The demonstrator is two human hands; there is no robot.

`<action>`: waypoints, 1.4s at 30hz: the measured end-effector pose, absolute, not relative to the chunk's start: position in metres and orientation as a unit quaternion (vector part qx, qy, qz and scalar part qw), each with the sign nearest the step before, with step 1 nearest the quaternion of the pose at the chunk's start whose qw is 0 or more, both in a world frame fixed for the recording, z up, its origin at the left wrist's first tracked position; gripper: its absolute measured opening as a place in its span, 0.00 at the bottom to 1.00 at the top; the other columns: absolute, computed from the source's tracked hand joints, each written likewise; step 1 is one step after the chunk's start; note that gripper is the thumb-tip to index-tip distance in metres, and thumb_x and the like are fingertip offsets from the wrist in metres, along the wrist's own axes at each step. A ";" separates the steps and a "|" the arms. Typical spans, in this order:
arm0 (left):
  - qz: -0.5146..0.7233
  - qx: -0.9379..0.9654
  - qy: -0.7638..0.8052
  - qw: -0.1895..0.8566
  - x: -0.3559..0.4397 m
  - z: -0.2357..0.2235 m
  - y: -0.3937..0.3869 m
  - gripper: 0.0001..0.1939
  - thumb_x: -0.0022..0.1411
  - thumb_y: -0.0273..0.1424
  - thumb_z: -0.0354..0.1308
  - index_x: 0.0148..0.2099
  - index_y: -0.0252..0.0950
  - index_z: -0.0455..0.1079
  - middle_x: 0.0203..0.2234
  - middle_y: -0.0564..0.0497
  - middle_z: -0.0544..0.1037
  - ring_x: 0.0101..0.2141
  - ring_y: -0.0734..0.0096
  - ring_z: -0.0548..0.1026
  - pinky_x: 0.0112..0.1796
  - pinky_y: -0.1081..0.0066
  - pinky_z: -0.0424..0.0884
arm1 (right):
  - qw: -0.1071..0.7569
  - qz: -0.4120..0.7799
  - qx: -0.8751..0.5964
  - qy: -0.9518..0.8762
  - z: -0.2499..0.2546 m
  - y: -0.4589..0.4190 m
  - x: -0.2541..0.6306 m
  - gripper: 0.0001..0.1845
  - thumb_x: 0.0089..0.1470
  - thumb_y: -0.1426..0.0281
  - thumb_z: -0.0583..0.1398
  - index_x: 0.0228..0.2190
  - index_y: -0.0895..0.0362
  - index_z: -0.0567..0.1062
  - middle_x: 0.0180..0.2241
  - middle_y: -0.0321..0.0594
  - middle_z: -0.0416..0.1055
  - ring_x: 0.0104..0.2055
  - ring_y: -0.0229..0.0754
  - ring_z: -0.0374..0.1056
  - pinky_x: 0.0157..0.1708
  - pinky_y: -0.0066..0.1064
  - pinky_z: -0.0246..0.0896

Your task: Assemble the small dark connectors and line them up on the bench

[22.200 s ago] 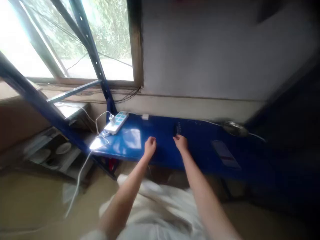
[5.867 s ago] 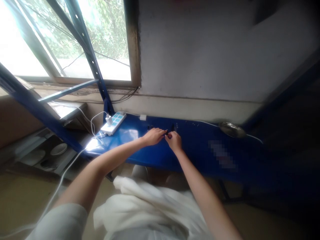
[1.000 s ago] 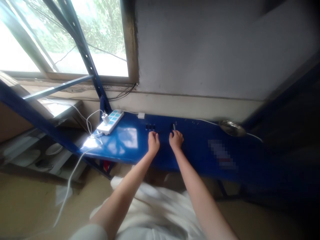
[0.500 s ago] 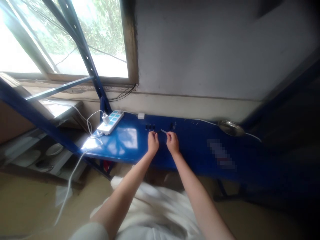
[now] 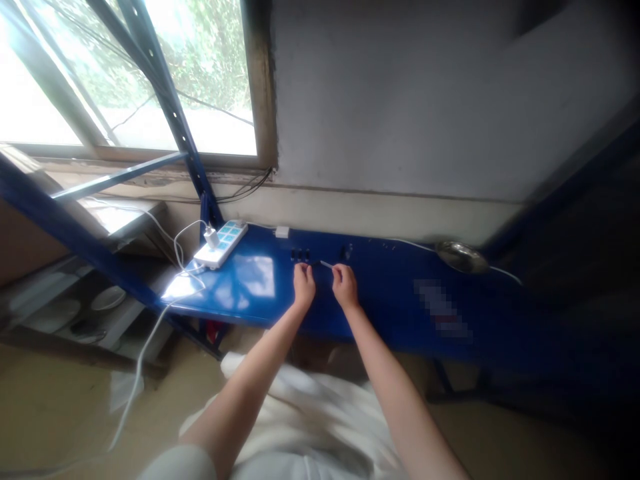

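Observation:
Over the blue table (image 5: 250, 303), my left hand (image 5: 305, 287) is closed in a pinch on a small dark piece (image 5: 315, 263), too small to name. My right hand (image 5: 345, 287) is closed around a thin light-grey stick (image 5: 327, 265), whose tip points left at the dark piece. Whether the two touch, I cannot tell. Just beyond my left hand, small black pieces (image 5: 300, 255) stand in a row. Another dark piece (image 5: 343, 252) lies behind my right hand, with a small clear thing beside it.
A white power strip (image 5: 223, 245) with a plugged-in charger (image 5: 211, 237) lies at the table's left end, its cable hanging over the edge. A white block (image 5: 282, 232) sits near the wall. On the right is a shiny metal bowl-like thing (image 5: 461, 257). Blue rack posts (image 5: 170, 110) flank the table.
My left hand has shifted slightly left with the dark piece. The grey stick's tip has also moved slightly left; my right hand has barely moved.

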State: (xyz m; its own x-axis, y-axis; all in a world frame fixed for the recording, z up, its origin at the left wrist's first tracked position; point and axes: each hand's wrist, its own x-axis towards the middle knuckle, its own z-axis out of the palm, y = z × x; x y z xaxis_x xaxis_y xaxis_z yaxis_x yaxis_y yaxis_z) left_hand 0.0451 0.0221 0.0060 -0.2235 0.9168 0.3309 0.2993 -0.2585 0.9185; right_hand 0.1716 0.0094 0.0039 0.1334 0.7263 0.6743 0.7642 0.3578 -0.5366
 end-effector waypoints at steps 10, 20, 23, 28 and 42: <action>0.559 0.600 0.503 0.274 0.044 0.008 0.022 0.12 0.62 0.30 0.44 0.45 0.35 0.65 0.41 0.44 0.71 0.42 0.67 0.70 0.45 0.64 0.65 | 0.466 -0.007 -0.573 -0.674 0.004 0.009 0.171 0.18 0.59 0.64 0.44 0.34 0.57 0.70 0.34 0.46 0.70 0.40 0.43 0.64 0.43 0.35 0.59; 0.564 0.606 0.493 0.268 0.044 0.010 0.022 0.09 0.61 0.30 0.46 0.41 0.35 0.65 0.36 0.46 0.72 0.38 0.69 0.71 0.42 0.66 0.67 | 0.407 0.008 -0.565 -0.718 0.005 0.011 0.169 0.17 0.59 0.67 0.46 0.43 0.57 0.69 0.39 0.46 0.71 0.42 0.43 0.65 0.45 0.35 0.58; 0.572 0.613 0.475 0.268 0.045 0.009 0.021 0.09 0.61 0.31 0.46 0.42 0.35 0.64 0.35 0.46 0.72 0.37 0.70 0.71 0.40 0.67 0.68 | 0.374 0.004 -0.561 -0.739 0.004 0.012 0.169 0.16 0.58 0.68 0.46 0.43 0.57 0.70 0.39 0.45 0.71 0.41 0.43 0.65 0.44 0.35 0.58; 0.541 0.680 0.427 0.249 0.048 0.012 0.014 0.10 0.60 0.29 0.46 0.43 0.36 0.65 0.37 0.46 0.72 0.38 0.70 0.71 0.41 0.67 0.68 | 0.362 -0.016 -0.560 -0.745 0.002 0.014 0.170 0.14 0.57 0.68 0.49 0.37 0.58 0.72 0.34 0.45 0.72 0.38 0.43 0.65 0.41 0.35 0.58; 0.530 0.607 0.515 0.293 -0.027 0.020 0.015 0.09 0.61 0.33 0.47 0.41 0.36 0.65 0.32 0.47 0.74 0.34 0.69 0.72 0.38 0.67 0.69 | 0.312 0.164 -0.676 -0.647 0.017 0.057 0.161 0.03 0.48 0.70 0.58 0.26 0.58 0.71 0.28 0.39 0.71 0.29 0.38 0.66 0.29 0.28 0.59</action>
State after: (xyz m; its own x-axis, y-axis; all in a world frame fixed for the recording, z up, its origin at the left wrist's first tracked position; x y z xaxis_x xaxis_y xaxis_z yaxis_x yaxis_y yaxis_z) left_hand -0.0266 0.0152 0.0195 -0.0919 0.9356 0.3410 0.3142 -0.2977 0.9015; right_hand 0.1613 0.0575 0.0175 0.1100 0.9770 0.1824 0.7723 0.0315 -0.6345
